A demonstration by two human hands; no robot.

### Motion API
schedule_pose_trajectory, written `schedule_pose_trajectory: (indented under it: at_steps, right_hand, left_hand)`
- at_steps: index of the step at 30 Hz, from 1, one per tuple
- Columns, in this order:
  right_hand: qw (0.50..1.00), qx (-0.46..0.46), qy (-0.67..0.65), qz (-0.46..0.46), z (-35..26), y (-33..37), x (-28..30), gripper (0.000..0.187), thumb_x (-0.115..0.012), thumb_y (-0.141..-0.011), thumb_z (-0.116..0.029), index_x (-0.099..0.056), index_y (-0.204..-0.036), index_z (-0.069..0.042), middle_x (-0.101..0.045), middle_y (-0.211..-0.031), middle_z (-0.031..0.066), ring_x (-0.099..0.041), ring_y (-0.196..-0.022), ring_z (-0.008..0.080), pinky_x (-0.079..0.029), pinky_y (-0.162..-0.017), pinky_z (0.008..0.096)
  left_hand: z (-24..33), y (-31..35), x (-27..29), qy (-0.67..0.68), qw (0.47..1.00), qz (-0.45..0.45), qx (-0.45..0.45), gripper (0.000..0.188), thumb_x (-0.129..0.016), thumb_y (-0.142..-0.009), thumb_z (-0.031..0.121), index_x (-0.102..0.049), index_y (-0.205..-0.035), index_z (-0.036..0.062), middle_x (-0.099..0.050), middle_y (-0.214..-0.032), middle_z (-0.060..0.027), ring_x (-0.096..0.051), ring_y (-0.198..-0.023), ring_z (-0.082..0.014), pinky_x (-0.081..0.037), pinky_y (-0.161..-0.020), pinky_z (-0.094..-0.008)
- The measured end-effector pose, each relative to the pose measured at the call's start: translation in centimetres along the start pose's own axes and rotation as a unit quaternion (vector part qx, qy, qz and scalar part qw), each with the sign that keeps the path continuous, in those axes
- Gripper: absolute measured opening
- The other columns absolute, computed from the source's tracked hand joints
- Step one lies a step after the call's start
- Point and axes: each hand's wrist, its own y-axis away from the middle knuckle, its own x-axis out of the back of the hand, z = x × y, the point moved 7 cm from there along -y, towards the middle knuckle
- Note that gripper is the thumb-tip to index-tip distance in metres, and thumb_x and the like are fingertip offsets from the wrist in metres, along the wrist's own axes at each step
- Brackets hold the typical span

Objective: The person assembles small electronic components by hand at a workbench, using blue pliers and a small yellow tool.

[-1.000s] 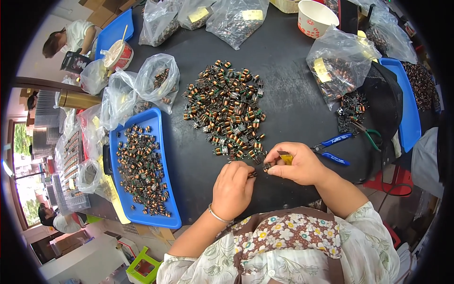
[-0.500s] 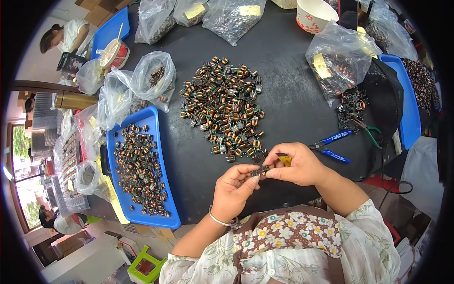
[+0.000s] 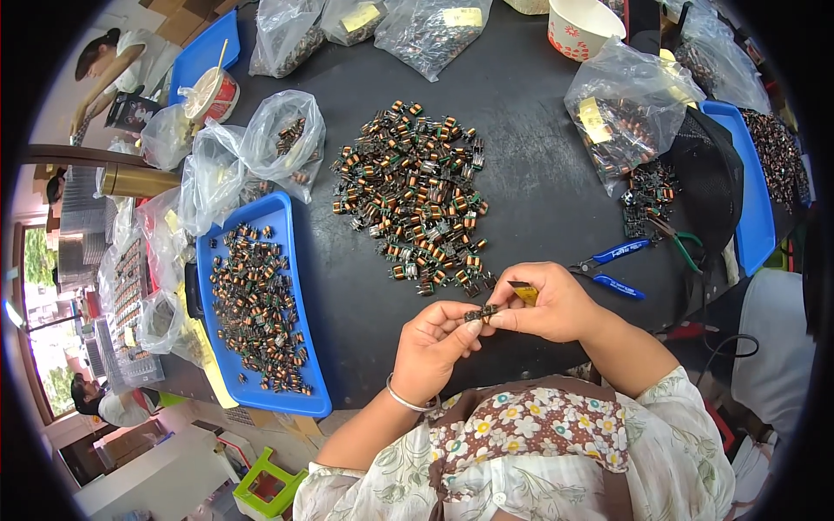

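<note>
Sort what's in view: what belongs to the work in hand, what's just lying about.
Seemingly part of the work:
coil piece, pinched by left hand and right hand
yellow strip in the right hand
heap of coil parts
blue tray of parts at left

Apparently just lying about:
patterned white bowl
tub with a stick
gold flask
blue-handled cutters, untouched, possibly a work tool

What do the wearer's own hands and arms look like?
Left hand and right hand both ungloved. Thin silver-coloured bangle on the left wrist; none visible on the right. Loose whitish sleeves with a muted leafy print.
</note>
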Motion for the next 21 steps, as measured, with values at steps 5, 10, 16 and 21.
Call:
schedule_pose_trajectory:
  at_steps: [5,10,16,21]
  right_hand:
    - [0.999,-0.011,-0.045,-0.007,-0.03,-0.03,-0.23,0.011,-0.066,-0.075,-0.003,-0.057,-0.082,0.001,-0.062,-0.077,0.0064,-0.059,-0.070,0.0079,-0.045,-0.059,0.0198]
    - [0.999,-0.008,-0.034,-0.008,0.30,-0.11,-0.27,0.016,-0.067,-0.076,-0.009,-0.058,-0.084,0.002,-0.062,-0.077,0.0048,-0.056,-0.070,0.0058,-0.045,-0.061,0.0199]
    - [1.000,-0.001,-0.013,-0.004,0.19,-0.14,-0.20,0.016,-0.069,-0.075,-0.010,-0.059,-0.082,0.000,-0.059,-0.074,0.0022,-0.053,-0.067,0.0044,-0.043,-0.059,0.0194]
    - [1.000,0.002,0.022,-0.003,0.21,-0.14,-0.08,0.017,-0.070,-0.074,-0.011,-0.059,-0.081,0.000,-0.059,-0.073,0.0020,-0.052,-0.066,0.0044,-0.043,-0.058,0.0195]
  left_hand:
    - [0.01,0.10,0.15,0.002,1.000,0.002,0.000,0.016,-0.058,-0.085,0.010,-0.056,-0.099,0.0019,-0.064,-0.085,-0.0066,-0.055,-0.068,-0.0064,-0.042,-0.059,-0.0175]
    - [0.66,0.24,-0.10,-0.010,1.000,0.004,-0.015,0.015,-0.057,-0.085,0.006,-0.055,-0.099,0.0000,-0.063,-0.088,-0.0073,-0.057,-0.074,-0.0080,-0.045,-0.063,-0.0186]
    - [0.75,0.26,-0.11,-0.009,0.999,0.001,-0.039,0.014,-0.057,-0.084,0.003,-0.054,-0.097,-0.0017,-0.062,-0.089,-0.0076,-0.058,-0.079,-0.0098,-0.046,-0.066,-0.0199]
    - [0.25,0.11,0.10,-0.006,0.999,-0.007,-0.037,0.018,-0.057,-0.084,0.004,-0.052,-0.100,-0.0005,-0.060,-0.086,-0.0063,-0.056,-0.073,-0.0081,-0.046,-0.061,-0.0189]
